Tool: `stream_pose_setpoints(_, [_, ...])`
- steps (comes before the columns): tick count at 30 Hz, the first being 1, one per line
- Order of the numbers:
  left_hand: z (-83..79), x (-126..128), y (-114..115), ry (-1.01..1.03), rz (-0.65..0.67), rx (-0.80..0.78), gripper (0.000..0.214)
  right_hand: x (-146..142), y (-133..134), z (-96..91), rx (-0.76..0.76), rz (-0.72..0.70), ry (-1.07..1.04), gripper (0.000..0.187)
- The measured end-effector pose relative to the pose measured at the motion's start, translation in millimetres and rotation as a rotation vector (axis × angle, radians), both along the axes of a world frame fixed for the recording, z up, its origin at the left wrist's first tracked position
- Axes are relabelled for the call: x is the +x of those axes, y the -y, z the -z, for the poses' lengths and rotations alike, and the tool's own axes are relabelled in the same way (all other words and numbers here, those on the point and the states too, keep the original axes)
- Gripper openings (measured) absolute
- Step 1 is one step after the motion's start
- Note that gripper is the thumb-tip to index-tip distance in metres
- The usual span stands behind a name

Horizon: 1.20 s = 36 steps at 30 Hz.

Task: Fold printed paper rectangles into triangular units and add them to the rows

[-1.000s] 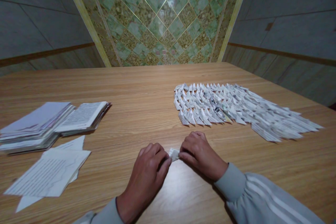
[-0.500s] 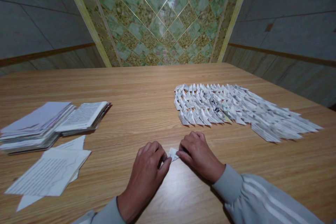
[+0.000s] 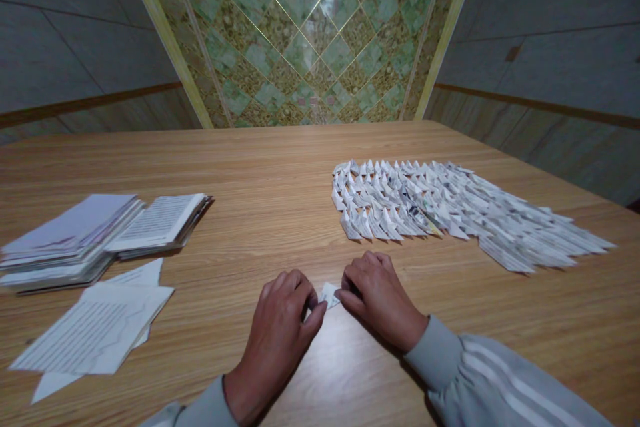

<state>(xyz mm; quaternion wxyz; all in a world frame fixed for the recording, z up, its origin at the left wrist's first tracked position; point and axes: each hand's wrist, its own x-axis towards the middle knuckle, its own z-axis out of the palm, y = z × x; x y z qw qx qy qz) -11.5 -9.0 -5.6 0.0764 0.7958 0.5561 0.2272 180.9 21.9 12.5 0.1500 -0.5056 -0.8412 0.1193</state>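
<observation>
A small folded piece of printed white paper (image 3: pixel 329 295) is held between my two hands, just above or on the table. My left hand (image 3: pixel 286 320) pinches its left edge between thumb and fingers. On the opposite side, my right hand (image 3: pixel 376 297) grips the right edge with thumb and forefinger. Much of the paper is covered by the fingertips, so its full shape is hidden. Beyond my right hand, rows of folded paper boats (image 3: pixel 385 221), many printed with text, stand close together on the table.
At the left lie a thick paper stack (image 3: pixel 70 227) and a smaller stack of printed sheets (image 3: pixel 157 221). Nearer to me, loose printed sheets (image 3: pixel 100 327) overlap. All rest on a wood-grain table (image 3: pixel 260 193), with a tiled wall (image 3: pixel 300 53) behind it.
</observation>
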Motion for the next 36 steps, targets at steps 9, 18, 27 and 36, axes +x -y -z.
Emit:
stream_pose_setpoints(9, [-2.0,1,1,0.019,0.223,0.071,0.01,-1,1,3.0,0.023,0.002,-0.021,0.013])
stream_pose_setpoints(18, [2.0,-2,0,-0.019,0.239,0.091,0.008,-1,-2,6.2,0.076,-0.157,-0.057,0.007])
stream_pose_setpoints(27, [7.7,-6,-5,0.21,0.238,0.063,0.014,2,1,5.0,0.157,-0.209,-0.081,0.015])
stream_pose_setpoints(36, [-4.9,-8,0,0.24,0.228,0.236,0.008,2,0,6.3,0.332,-0.258,-0.255,0.032])
